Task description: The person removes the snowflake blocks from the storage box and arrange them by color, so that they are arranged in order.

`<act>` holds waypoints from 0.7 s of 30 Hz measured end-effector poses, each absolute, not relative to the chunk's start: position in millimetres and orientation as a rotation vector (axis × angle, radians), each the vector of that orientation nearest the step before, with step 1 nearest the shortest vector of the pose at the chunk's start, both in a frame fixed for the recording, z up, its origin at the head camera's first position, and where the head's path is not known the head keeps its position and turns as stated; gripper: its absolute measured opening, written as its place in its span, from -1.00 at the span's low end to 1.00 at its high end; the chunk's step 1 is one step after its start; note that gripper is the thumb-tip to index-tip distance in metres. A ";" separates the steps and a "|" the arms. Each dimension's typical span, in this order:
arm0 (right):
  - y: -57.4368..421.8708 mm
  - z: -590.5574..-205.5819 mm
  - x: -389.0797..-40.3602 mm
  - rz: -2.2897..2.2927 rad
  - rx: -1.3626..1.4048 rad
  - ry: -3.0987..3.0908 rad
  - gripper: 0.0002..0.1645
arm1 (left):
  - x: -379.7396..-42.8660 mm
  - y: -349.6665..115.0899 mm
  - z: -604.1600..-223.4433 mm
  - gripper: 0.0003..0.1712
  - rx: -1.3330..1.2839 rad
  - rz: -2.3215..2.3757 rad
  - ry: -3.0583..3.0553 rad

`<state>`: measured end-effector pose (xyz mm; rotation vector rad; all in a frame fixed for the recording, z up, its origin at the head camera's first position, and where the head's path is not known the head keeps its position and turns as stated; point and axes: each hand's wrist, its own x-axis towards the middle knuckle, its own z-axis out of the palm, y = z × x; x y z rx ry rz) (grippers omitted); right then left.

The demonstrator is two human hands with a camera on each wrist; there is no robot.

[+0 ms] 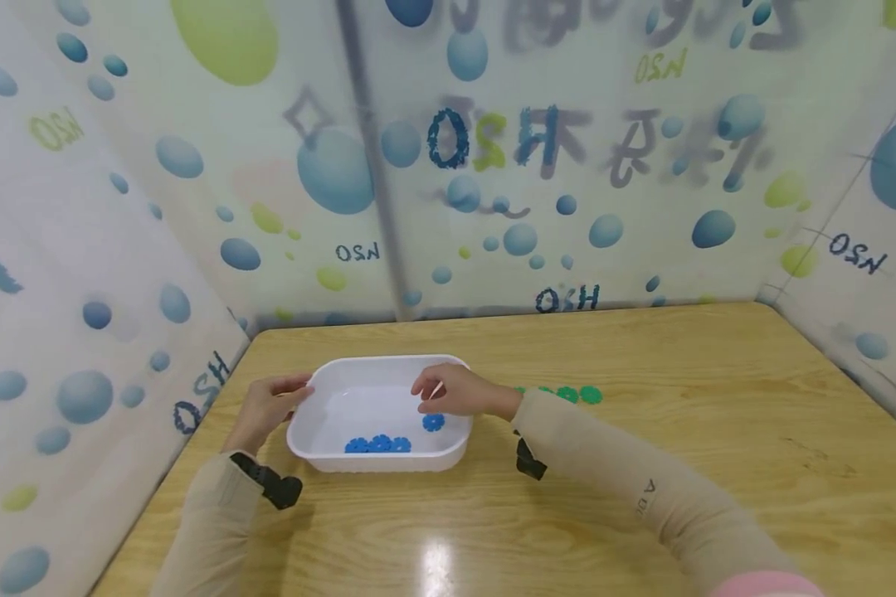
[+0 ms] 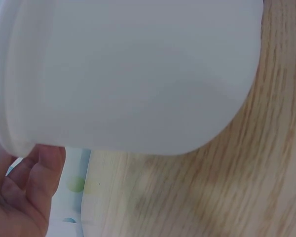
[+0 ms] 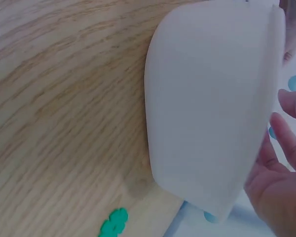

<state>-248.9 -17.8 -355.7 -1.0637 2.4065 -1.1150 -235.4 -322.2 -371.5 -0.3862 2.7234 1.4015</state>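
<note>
A white plastic basin [image 1: 351,402] sits at the left of the table; its outer wall fills much of both wrist views. My left hand [image 1: 265,408] grips the basin's left rim, with curled fingers [image 2: 44,173] beneath the lip in the left wrist view. Over the basin's right side is my right hand [image 1: 459,390], thumb and fingers apart and nothing between them. Just below it, a blue flower-shaped disc [image 1: 433,422] shows inside the basin. Several more blue flower-shaped discs [image 1: 380,444] lie together along the basin's near inner side.
Several green flower-shaped discs [image 1: 591,395] lie in a row on the wooden table [image 1: 679,365], right of the basin and partly behind my right forearm. Wall panels [image 1: 493,224] printed with bubbles border the table's back and both sides.
</note>
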 end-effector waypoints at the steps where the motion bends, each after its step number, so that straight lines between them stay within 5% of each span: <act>1: -20.2 -357.0 -249.4 -1.108 -1.056 2.412 -0.71 | -235.9 -321.9 -372.2 -0.47 -0.406 1.399 2.728; 15: -46.9 -362.5 -268.6 -0.933 -0.761 2.452 -0.69 | -235.2 -325.1 -370.2 -0.46 -0.401 1.389 2.716; 21: -53.6 -363.4 -264.1 -0.811 -0.654 2.435 -0.73 | -270.2 -354.5 -420.6 -0.41 -0.388 1.397 2.772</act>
